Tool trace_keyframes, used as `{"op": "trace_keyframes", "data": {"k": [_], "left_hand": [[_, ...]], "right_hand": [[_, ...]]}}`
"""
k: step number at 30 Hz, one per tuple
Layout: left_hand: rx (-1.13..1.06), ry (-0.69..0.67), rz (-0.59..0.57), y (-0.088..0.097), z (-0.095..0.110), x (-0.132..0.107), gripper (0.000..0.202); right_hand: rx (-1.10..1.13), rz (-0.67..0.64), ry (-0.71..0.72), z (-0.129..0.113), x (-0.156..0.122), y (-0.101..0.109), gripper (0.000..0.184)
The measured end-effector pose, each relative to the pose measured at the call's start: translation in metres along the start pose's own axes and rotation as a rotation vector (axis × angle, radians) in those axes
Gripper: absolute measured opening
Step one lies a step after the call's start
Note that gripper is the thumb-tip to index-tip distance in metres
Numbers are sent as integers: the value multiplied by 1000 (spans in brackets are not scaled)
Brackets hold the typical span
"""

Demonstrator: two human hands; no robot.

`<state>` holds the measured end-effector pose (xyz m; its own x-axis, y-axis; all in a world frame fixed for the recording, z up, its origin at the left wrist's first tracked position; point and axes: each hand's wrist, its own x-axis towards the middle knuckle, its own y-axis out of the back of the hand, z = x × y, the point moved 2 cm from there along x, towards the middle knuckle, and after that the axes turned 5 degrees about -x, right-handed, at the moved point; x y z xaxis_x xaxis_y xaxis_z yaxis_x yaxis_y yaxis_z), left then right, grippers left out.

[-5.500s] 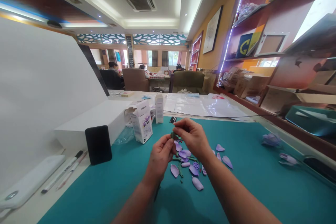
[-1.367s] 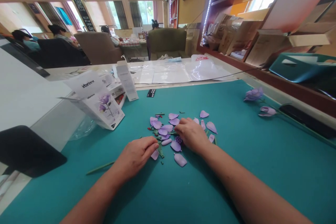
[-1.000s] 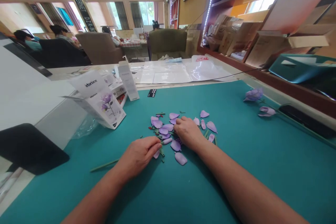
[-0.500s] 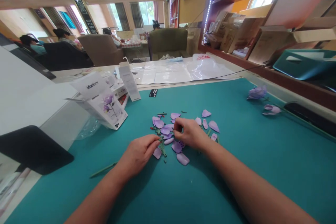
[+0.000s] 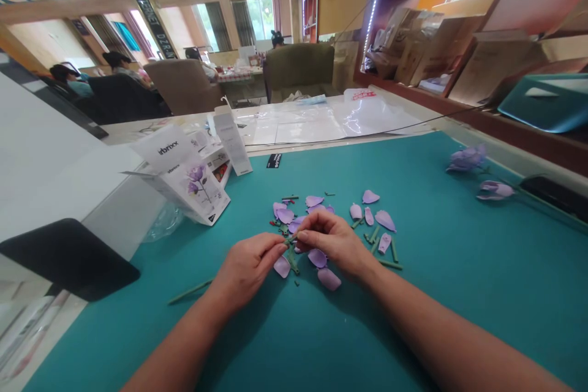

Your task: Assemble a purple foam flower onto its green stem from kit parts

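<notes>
My left hand (image 5: 248, 263) and my right hand (image 5: 329, 242) meet above a loose pile of lilac plastic petals (image 5: 285, 215) on a teal mat (image 5: 441, 300). Their fingertips pinch a small green stem piece (image 5: 290, 240) from both sides. Right under the hands lie a lilac petal (image 5: 316, 258) and a thicker lilac petal (image 5: 329, 278). Short green stem pieces (image 5: 390, 251) are scattered to the right of my right hand. A long green stem (image 5: 190, 291) lies to the left of my left wrist.
Two finished lilac flowers (image 5: 466, 159) lie at the mat's right edge. An open product box (image 5: 197, 187) with a flower picture stands at the far left of the mat. A black slab (image 5: 59, 257) lies beyond the left edge. Plastic sheets (image 5: 303, 125) cover the table beyond.
My hands have drawn together, and my right hand has risen from the pile to pinch the green piece with my left. The view has tilted slightly.
</notes>
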<state>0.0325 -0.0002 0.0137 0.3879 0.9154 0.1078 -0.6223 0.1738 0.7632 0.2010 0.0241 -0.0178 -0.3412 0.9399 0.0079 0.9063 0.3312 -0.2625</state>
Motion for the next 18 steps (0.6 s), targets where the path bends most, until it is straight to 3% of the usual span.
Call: {"op": "trace_keyframes", "data": {"k": [9, 14, 18], "left_hand": [[14, 1, -15, 1, 1, -1, 31], [81, 2, -14, 0, 0, -2, 32], [157, -20, -26, -1, -2, -3, 32]], "right_hand": [[-77, -11, -3, 4, 0, -2, 20], [-521, -3, 212, -3, -4, 2, 3], [-841, 2, 427, -12, -7, 2, 9]]}}
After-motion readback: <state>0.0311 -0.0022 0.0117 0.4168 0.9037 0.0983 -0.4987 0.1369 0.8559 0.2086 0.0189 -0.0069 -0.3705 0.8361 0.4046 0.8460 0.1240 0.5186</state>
